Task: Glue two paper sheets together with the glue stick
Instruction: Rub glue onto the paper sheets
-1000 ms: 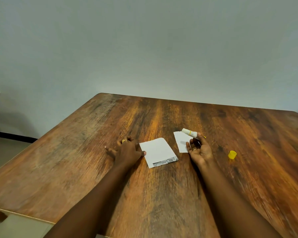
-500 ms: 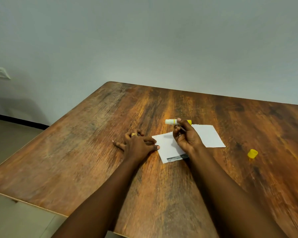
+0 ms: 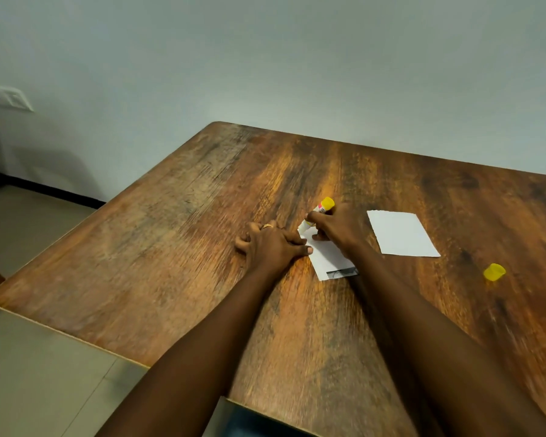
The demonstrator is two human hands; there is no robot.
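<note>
My right hand (image 3: 338,230) grips a white glue stick (image 3: 317,214) with a yellow end, tilted, its tip down at the far left corner of a small white paper sheet (image 3: 327,260). That sheet has a dark printed strip on its near edge, and my right hand and wrist cover much of it. My left hand (image 3: 270,246) lies flat on the table, its fingertips pinning the sheet's left edge. A second white sheet (image 3: 401,233) lies flat and free to the right of my right hand.
The yellow glue cap (image 3: 494,272) lies on the wooden table (image 3: 177,253) to the right, beyond the second sheet. The table's left edge and near corner drop to a tiled floor (image 3: 38,373). A plain wall stands behind the table.
My right hand carried the glue stick from the right sheet over to the left sheet and tipped its end down onto it. The right sheet now lies uncovered. The view has shifted left.
</note>
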